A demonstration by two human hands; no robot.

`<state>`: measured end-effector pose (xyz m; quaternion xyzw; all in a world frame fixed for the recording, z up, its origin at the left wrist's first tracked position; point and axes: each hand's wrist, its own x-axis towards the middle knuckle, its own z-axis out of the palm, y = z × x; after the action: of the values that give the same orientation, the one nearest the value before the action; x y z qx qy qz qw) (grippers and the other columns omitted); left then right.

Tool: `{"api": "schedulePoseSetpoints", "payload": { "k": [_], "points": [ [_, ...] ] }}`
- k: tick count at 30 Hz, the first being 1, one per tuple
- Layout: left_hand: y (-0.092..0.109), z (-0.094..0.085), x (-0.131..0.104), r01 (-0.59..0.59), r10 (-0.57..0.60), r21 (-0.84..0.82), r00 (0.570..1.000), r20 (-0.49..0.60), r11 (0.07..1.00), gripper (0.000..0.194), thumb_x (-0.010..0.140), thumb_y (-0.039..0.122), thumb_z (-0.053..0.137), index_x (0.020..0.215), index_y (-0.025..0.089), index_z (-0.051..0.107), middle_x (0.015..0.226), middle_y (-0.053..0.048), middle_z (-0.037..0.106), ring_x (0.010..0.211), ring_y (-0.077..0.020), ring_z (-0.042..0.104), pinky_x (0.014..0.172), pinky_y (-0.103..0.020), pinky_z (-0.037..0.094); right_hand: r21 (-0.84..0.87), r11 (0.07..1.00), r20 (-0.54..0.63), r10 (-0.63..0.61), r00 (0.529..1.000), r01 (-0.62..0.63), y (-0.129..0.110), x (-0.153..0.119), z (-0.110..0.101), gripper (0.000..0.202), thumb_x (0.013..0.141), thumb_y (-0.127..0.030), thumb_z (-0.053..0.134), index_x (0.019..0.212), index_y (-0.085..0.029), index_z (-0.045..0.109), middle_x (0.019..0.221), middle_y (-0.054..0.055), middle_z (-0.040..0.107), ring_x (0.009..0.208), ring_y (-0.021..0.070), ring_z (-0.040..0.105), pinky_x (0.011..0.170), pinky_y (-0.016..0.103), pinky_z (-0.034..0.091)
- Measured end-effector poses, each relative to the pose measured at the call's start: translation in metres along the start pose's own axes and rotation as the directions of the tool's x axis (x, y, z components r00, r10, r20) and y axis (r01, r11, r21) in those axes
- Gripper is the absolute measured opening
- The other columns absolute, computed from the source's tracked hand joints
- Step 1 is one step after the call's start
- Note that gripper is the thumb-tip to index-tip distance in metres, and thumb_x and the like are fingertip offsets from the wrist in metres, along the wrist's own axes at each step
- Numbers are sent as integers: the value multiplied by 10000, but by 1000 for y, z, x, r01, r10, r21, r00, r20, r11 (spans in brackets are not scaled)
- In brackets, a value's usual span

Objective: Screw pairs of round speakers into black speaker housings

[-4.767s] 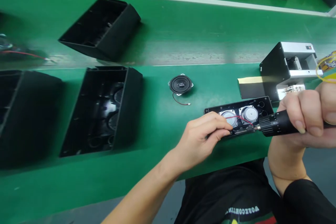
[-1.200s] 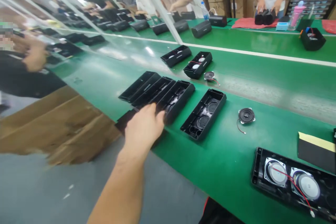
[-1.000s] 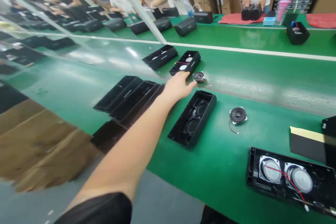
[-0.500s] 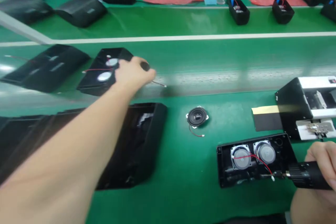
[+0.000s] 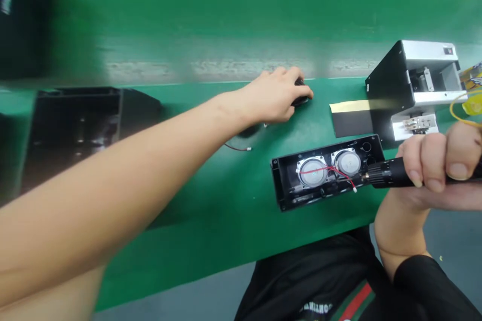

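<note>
My left hand (image 5: 276, 94) is closed around a small round black speaker (image 5: 300, 96), held at the table surface and mostly covered by the fingers. Partly under my left wrist lies another speaker (image 5: 248, 132), its red wire and white plug showing. My right hand (image 5: 444, 158) grips a black electric screwdriver (image 5: 391, 172), its tip pointing left over a black speaker housing (image 5: 284, 195). Two speakers, one on the left (image 5: 313, 172) and one on the right (image 5: 348, 162), sit in that housing with silver backs up. Red wires with a white plug hang over its near edge.
A black and silver machine (image 5: 384, 80) stands at the right, with a dark card with a yellow strip (image 5: 348, 106) beside it. Large black cabinets (image 5: 139, 105) occupy the left of the green table (image 5: 211, 230). Another black case (image 5: 22, 25) is at the upper left.
My left hand has carried the speaker rightward from the cases at the back left to beside the loose speaker. The view has tilted down and turned right. My right hand still holds the screwdriver.
</note>
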<state>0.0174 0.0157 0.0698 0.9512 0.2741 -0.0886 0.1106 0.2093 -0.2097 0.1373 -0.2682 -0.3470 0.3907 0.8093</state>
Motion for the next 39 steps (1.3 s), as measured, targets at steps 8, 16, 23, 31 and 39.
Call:
{"api": "schedulePoseSetpoints", "payload": {
  "k": [8,16,23,31,39],
  "points": [
    [39,-10,-76,-169,80,-221,929,-362,960,597,1084,360,543,1667,246,473,1771,-170,412,1595,-410,419,1272,-705,425,-83,996,94,26,995,-18,17,-8,13,328,934,-554,873,1104,-276,835,640,-58,662,394,101,530,378,255,504],
    [94,42,-150,-235,110,-282,911,-397,930,791,865,523,909,1553,269,614,1797,-234,365,1623,-536,358,1254,-795,384,-263,965,268,63,961,10,21,-11,-2,416,969,-638,786,865,-235,761,627,-32,561,407,106,472,419,301,494],
    [80,77,-130,-376,166,-332,839,-518,865,475,1005,500,720,1407,246,704,1681,-224,502,1516,-439,467,1179,-690,510,-355,930,214,185,959,-100,18,-20,2,219,947,-513,854,1023,-308,857,578,-58,503,431,133,482,436,316,520],
    [84,76,-130,-348,158,-300,845,-511,888,466,996,522,705,1373,249,729,1690,-220,507,1429,-465,555,1079,-685,578,-518,855,477,311,822,-24,14,2,-33,367,721,-508,1040,807,-321,736,571,-63,513,486,153,530,516,350,593],
    [84,79,-128,-338,127,-329,842,-524,881,440,980,504,713,1340,256,760,1691,-196,521,1428,-458,562,1085,-668,588,-628,752,328,490,808,-201,-14,6,-28,340,711,-396,1054,847,-294,760,643,-39,579,526,179,590,670,456,702]
  ]
}}
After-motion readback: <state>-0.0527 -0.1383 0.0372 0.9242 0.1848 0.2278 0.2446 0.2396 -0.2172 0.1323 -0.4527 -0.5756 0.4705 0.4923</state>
